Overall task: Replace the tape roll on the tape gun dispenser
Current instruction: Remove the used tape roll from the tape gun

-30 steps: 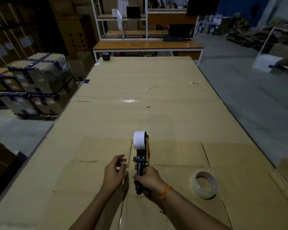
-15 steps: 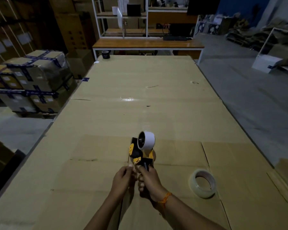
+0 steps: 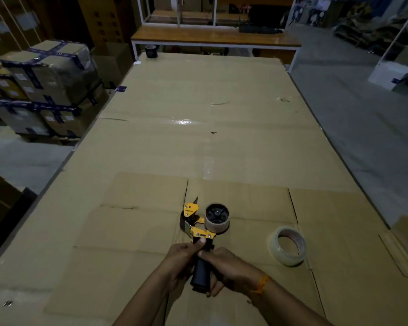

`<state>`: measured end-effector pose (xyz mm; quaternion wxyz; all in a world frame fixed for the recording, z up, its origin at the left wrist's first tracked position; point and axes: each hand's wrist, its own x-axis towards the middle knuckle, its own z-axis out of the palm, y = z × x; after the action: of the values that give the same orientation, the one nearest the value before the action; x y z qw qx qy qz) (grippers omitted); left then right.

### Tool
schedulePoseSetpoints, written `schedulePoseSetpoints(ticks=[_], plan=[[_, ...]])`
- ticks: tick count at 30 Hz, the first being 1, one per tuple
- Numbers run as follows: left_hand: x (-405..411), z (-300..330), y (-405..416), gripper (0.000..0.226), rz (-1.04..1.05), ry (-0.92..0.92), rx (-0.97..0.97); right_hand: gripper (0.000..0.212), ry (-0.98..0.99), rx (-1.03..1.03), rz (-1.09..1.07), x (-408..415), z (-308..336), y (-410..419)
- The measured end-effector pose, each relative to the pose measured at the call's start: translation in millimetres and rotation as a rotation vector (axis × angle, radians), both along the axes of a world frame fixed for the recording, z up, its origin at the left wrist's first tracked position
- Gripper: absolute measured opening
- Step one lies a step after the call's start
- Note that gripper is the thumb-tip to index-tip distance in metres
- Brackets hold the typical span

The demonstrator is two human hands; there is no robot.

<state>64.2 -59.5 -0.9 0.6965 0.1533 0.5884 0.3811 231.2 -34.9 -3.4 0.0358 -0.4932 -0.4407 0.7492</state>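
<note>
Both hands are on the tape gun dispenser (image 3: 199, 231), held just above the cardboard-covered table (image 3: 198, 142). The right hand (image 3: 226, 267) is wrapped round the black handle (image 3: 200, 274), fingers curled underneath. The left hand (image 3: 181, 257) is closed in beside it, its thumb pressed on the yellow frame just above the grip. On the hub sits what looks like a spent core (image 3: 217, 217), a pale ring with hardly any tape showing. The fresh roll of clear tape (image 3: 287, 245) lies flat on the cardboard to the right, well apart and untouched.

I'd say this is the early part: the gun is steadied, the old core not yet off. Next, one hand has to let go of the frame, reach up and pull that core sideways off the hub while the other keeps the handle firm, staying clear of the cutter at the front.
</note>
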Motion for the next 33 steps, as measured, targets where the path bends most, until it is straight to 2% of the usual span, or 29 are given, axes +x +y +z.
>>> schedulePoseSetpoints(ticks=[2, 4, 9, 13, 16, 18, 24, 28, 33], plan=[[4, 3, 0, 0.03, 0.044, 0.011, 0.004, 0.082, -0.085, 0.046, 0.114, 17, 13, 11], [7, 6, 0, 0.027, 0.052, 0.084, 0.022, 0.074, -0.175, 0.115, 0.146, 33, 29, 24], [12, 11, 1, 0.039, -0.131, 0.391, 0.056, 0.05, -0.336, 0.289, -0.037, 49, 58, 72], [19, 23, -5, 0.032, -0.147, 0.307, 0.034, 0.032, -0.39, 0.326, -0.269, 37, 57, 108], [11, 20, -5, 0.047, -0.218, 0.417, 0.064, 0.023, -0.418, 0.269, -0.215, 26, 50, 125], [4, 22, -4, 0.064, -0.268, 0.465, 0.053, 0.022, -0.497, 0.282, -0.154, 20, 41, 132], [-14, 22, 15, 0.046, -0.372, 0.524, 0.16, 0.03, -0.613, 0.259, -0.164, 10, 28, 147], [-20, 28, 23, 0.059, -0.461, 0.502, 0.192, 0.034, -0.658, 0.245, -0.172, 8, 29, 152], [-26, 34, 32, 0.062, -0.546, 0.557, 0.2, 0.036, -0.637, 0.219, -0.186, 8, 28, 155]])
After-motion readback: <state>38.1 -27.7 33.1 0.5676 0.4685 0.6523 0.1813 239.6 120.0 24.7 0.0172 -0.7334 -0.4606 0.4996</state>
